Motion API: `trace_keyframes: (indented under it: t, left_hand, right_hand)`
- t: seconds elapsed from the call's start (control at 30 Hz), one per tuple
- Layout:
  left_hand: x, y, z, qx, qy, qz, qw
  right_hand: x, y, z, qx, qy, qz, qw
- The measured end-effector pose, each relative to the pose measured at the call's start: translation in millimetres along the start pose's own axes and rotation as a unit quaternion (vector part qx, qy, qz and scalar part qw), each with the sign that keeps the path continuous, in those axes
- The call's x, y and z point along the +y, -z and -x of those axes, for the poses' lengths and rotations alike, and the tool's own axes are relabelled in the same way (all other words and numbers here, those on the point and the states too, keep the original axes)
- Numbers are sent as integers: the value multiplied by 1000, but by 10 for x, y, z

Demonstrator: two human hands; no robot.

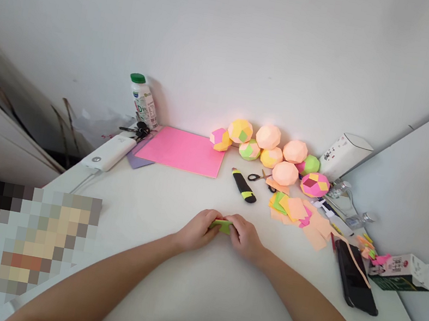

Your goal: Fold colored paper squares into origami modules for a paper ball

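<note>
Between my two hands, over the middle of the white table, is a small piece of green paper (223, 226). My left hand (199, 230) pinches its left end, and my right hand (245, 236) pinches the right end. The fingertips nearly meet, hiding the paper's ends, and I cannot tell how it is folded. Just beyond my right hand lies a black and yellow-green utility knife (244, 185). Scissors (259, 176) rest behind the knife. To the right is a loose pile of cut paper pieces (297, 210) in peach, green, orange and pink.
Several faceted paper balls (268, 137) sit along the wall. Pink sheets (183, 149), a bottle (144, 101) and a white power bank (111, 153) stand or lie at the back left. At right are a black phone (355, 277), a carton (402, 273) and a white box (343, 157).
</note>
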State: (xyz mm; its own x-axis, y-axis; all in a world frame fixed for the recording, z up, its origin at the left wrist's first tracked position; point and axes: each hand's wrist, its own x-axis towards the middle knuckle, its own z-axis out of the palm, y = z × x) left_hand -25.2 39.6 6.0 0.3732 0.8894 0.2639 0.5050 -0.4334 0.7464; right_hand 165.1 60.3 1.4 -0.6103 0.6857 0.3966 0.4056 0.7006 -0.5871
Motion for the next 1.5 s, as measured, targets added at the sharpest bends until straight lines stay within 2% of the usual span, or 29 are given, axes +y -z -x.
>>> trace_keyframes:
  t: [0.7, 1.5]
  left_hand:
    - [-1, 2, -1, 2, -12, 0, 1000]
    - [39, -2, -11, -5, 17, 4, 1000]
  right_hand:
    - [-1, 1, -8, 10, 6, -1, 1000]
    - [6, 13, -3, 2, -3, -14, 1000]
